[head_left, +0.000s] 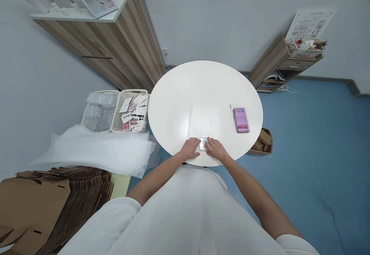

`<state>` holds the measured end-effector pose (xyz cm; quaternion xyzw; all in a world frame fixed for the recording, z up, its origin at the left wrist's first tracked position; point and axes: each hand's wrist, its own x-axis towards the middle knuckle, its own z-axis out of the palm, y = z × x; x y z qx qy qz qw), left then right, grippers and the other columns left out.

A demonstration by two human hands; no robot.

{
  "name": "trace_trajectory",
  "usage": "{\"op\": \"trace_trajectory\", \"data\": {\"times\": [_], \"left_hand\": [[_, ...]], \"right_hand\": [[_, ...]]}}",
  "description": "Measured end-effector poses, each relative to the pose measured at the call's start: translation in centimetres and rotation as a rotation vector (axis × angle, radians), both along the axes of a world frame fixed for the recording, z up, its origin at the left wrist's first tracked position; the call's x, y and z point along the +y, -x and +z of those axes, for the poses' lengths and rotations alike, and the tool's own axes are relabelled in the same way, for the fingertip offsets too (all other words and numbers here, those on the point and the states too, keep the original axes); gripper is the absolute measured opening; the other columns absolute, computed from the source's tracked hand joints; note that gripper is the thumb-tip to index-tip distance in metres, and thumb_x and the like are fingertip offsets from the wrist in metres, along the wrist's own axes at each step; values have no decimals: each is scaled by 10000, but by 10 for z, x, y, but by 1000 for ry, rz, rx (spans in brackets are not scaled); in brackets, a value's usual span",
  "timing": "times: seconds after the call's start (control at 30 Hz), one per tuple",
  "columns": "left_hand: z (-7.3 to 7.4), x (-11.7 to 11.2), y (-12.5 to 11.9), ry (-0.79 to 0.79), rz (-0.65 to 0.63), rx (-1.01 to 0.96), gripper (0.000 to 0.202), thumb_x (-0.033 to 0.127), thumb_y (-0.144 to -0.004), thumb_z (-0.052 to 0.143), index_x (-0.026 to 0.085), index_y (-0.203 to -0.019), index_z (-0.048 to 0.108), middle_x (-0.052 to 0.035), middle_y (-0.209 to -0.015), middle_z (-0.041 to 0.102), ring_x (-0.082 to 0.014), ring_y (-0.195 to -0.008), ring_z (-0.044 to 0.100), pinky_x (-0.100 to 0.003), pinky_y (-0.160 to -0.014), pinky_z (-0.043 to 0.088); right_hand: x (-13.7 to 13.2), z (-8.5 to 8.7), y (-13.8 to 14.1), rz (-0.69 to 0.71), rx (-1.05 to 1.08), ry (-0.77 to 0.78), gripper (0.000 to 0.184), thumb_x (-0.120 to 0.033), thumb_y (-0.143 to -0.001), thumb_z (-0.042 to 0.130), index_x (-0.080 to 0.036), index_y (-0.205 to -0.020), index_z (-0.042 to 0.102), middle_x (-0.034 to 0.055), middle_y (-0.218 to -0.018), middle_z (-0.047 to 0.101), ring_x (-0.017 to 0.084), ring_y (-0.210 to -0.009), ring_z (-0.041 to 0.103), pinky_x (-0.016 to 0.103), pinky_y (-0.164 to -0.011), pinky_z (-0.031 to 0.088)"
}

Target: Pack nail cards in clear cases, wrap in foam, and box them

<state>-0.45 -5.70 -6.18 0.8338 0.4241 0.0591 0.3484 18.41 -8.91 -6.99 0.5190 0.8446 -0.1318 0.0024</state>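
Observation:
A small clear plastic case lies flat near the front edge of the round white table, on the near end of a thin whitish translucent sheet. From the left side my left hand grips the case's edge, thumb toward me and fingers bent. My right hand holds the opposite edge, its fingertips pressed on the case's right side. What is inside the case is too small to make out.
A blurred purple packet lies at the table's right. Left of the table are a white basket of carded packets, a basket of clear plastic boxes, white foam sheets and stacked flat cardboard. A cardboard box stands on the floor at right.

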Motion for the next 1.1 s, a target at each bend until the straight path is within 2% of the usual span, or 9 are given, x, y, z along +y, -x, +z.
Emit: {"op": "trace_trajectory", "data": {"times": [0.13,0.37,0.53,0.77,0.93,1.1], "left_hand": [[-2,-1,-3,-12,17,29,565,215,-549,700,240,-1058,455,-78,-1075,494,-276,-1022,434,-375,-838,354],[-7,2,-1,-19,1,20,456,173,-613,673,256,-1011,466,-56,-1044,519,-247,-1006,446,-340,-809,358],[-15,4,-1,-6,32,-1,326,166,-723,553,247,-1029,475,-63,-1028,539,-222,-993,458,-315,-806,359],[-23,6,2,49,149,-213,299,156,-738,517,239,-1025,523,-56,-918,586,-193,-899,518,-273,-801,362],[-24,9,2,43,124,-166,319,152,-749,489,244,-1053,523,-61,-919,595,-198,-902,519,-281,-800,360],[-13,7,5,34,112,-194,306,211,-734,525,256,-1036,523,-58,-909,590,-205,-911,527,-298,-815,358]], "right_hand": [[-1,-2,3,-28,-12,-18,248,-165,-706,495,-161,-952,523,161,-1224,444,292,-1029,454,404,-814,369],[-1,5,-9,43,91,5,333,-301,-707,550,-171,-1004,474,143,-1225,418,282,-1090,407,427,-882,354],[-4,1,-9,-37,139,24,333,-297,-730,538,-169,-1029,467,148,-1244,406,278,-1118,395,426,-908,343],[-5,-1,-3,-98,104,76,522,-410,-674,591,-172,-1108,425,163,-1303,359,311,-1149,371,425,-887,354],[-1,2,3,-127,-35,60,323,-200,-757,453,-169,-1079,444,169,-1298,378,289,-1092,436,392,-806,389],[-1,7,2,-61,-51,23,349,-138,-716,435,-153,-1064,457,170,-1270,412,288,-1148,387,393,-852,367]]}}
